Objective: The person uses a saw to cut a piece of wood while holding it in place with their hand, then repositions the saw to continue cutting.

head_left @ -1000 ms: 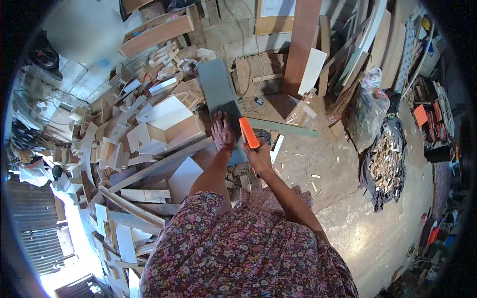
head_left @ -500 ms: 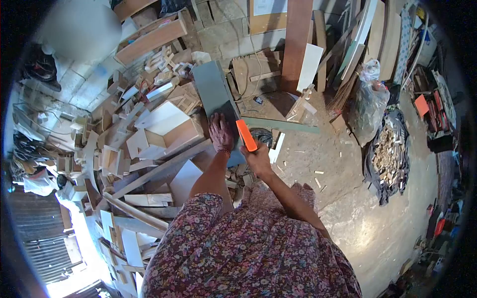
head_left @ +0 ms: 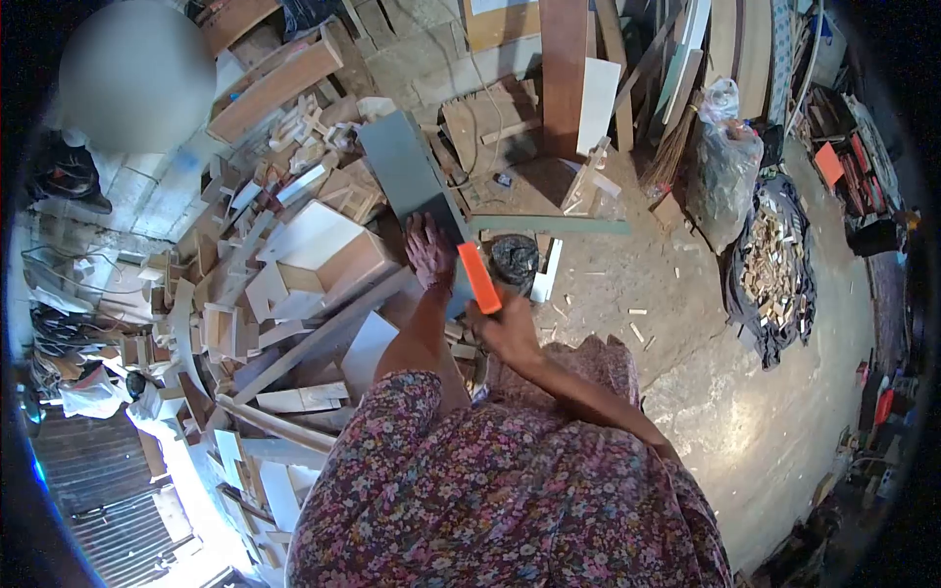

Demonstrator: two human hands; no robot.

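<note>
A long grey board slants through the middle of the view, amid scrap wood. My left hand lies flat on its near part, fingers spread, pressing on the top face. Just right of that hand, at the board's right edge, is what looks like a handsaw with a bright orange handle. My right hand is wrapped round the near end of this handle. The blade cannot be made out from this angle. Right of the handle, a black plastic bag sits on the floor beside a narrow white strip.
Wood offcuts and open boxes pile up on the left. Boards lean at the back. On the right stand a clear plastic bag and a dark sack of wood scraps. Another person, blurred above, is at upper left.
My right hand and the orange handle have drawn back slightly towards my body. The left hand stays on the board. The whole view has shifted a little with my head.
</note>
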